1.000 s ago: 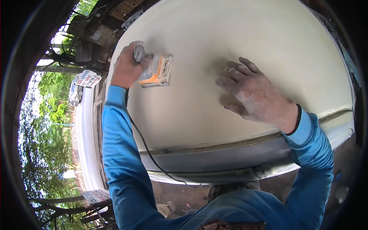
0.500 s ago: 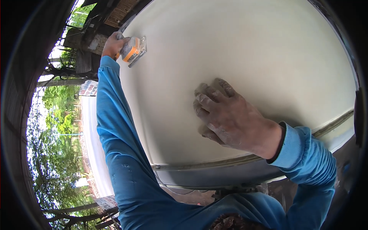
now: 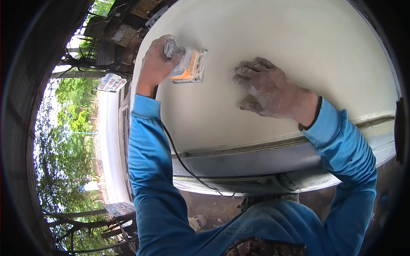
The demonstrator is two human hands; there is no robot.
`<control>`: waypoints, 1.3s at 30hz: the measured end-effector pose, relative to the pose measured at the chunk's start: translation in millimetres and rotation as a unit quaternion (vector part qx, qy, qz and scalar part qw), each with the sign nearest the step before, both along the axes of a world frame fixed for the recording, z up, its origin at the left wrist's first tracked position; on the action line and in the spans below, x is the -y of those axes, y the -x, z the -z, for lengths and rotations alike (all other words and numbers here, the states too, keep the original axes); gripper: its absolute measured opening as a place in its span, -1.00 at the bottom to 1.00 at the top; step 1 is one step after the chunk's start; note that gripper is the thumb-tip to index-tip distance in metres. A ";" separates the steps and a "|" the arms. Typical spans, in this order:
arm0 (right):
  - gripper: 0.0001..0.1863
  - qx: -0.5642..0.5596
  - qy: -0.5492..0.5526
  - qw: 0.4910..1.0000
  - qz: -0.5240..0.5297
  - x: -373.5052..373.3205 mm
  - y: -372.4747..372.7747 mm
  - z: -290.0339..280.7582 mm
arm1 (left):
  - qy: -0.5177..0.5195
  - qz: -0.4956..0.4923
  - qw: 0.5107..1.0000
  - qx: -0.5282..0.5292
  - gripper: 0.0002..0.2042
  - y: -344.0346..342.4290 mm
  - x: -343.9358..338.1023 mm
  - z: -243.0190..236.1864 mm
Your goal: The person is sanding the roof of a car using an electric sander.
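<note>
Dusty bare left hand (image 3: 157,62): fingers curled around the dark grip (image 3: 170,48) of an orange-and-grey power sander (image 3: 188,68). Sander: just right of those fingers. Thin black cable (image 3: 181,161): hanging below them. Broad, curved, cream-coloured panel (image 3: 218,115): beneath both hands' fingers. Dusty bare right hand (image 3: 271,90): fingers slightly spread; fingertip contact unclear.

Left hand (image 3: 157,62) hides part of sander (image 3: 190,67) (underside unseen too); pale panel (image 3: 265,30) cut off at top.
</note>
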State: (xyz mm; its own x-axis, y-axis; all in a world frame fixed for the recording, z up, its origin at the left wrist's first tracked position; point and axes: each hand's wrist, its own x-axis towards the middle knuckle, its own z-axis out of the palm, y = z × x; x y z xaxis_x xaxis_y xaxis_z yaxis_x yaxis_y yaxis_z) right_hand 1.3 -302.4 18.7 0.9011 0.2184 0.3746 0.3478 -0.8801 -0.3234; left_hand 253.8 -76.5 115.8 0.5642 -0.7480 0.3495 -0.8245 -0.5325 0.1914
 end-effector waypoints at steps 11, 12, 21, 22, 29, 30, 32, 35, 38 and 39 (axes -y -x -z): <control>-0.41 -0.028 -0.004 0.999 0.021 3.1 10.0 -4.9 | -0.066 -0.010 0.998 0.005 -0.50 159.7 -14.9 -16.2; -0.41 -0.030 -0.004 0.999 0.022 4.0 10.9 -6.3 | -0.066 -0.009 0.998 0.003 -0.50 146.4 -11.6 -15.9; -0.45 -0.034 -0.019 0.998 0.039 2.9 10.6 0.8 | -0.048 -0.048 0.998 -0.009 -0.48 -3.0 35.7 -8.8; -0.45 -0.022 -0.003 0.999 0.033 4.4 11.7 -2.5 | -0.048 -0.045 0.998 -0.013 -0.48 -16.6 43.3 -7.6; -0.46 -0.006 0.023 0.999 0.024 -0.6 8.7 -9.0 | -0.085 -0.062 0.994 0.010 -0.37 -118.9 92.6 -10.5; -0.46 -0.007 0.024 0.999 0.026 -1.2 9.9 -11.0 | -0.084 -0.060 0.995 0.009 -0.37 -130.5 97.7 -10.9; -0.46 -0.036 0.045 0.998 0.026 -1.7 12.5 -14.6 | -0.081 -0.077 0.994 -0.010 -0.44 -148.6 107.6 -10.8; -0.48 0.013 0.051 0.998 0.040 -1.5 13.5 -10.1 | -0.086 -0.091 0.992 -0.012 -0.42 -166.6 119.9 -13.6; -0.48 0.019 0.029 0.999 0.035 -0.4 10.1 -9.4 | -0.084 -0.104 0.991 -0.006 -0.39 -175.8 124.4 -14.7; -0.48 0.021 0.032 0.999 0.035 0.6 9.6 -10.2 | -0.079 -0.109 0.991 -0.013 -0.38 -176.5 123.3 -15.4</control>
State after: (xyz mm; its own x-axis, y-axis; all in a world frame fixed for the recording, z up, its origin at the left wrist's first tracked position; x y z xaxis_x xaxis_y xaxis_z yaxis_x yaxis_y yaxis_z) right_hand -8.3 -303.0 28.9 0.8991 0.1800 0.3991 0.2968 -0.9207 -0.2533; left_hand 430.3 -199.8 131.2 0.7250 -0.6519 0.2221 -0.6831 -0.7219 0.1109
